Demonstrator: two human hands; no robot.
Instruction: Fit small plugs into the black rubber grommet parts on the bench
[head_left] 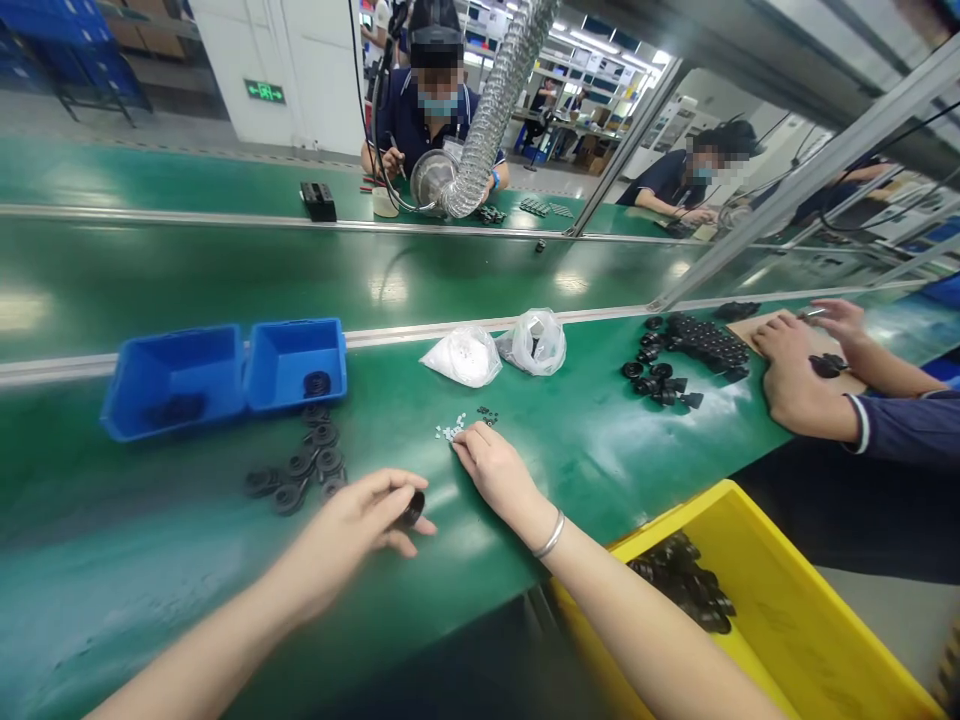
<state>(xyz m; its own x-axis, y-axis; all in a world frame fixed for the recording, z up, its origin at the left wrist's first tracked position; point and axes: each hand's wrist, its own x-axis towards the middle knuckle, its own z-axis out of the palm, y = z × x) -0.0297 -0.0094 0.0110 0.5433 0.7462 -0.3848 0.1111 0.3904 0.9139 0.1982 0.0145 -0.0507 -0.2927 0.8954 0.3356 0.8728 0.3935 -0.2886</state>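
Note:
My left hand is closed around a small black round part, its hollow side tipped toward the right. To the right, my right hand reaches down to the green bench top with thumb and fingers pinched together. Its fingertips touch the edge of a little pile of small white pieces; whether a piece is between them is hidden. Tiny black pieces lie just beyond those fingers. Left of my left hand, several black round parts with arms are heaped on the bench.
Two blue bins stand at the left, with black parts inside. Behind the piles sit a bag of white pieces and another plastic bag. A yellow crate is at lower right. A co-worker's hands work beside black parts.

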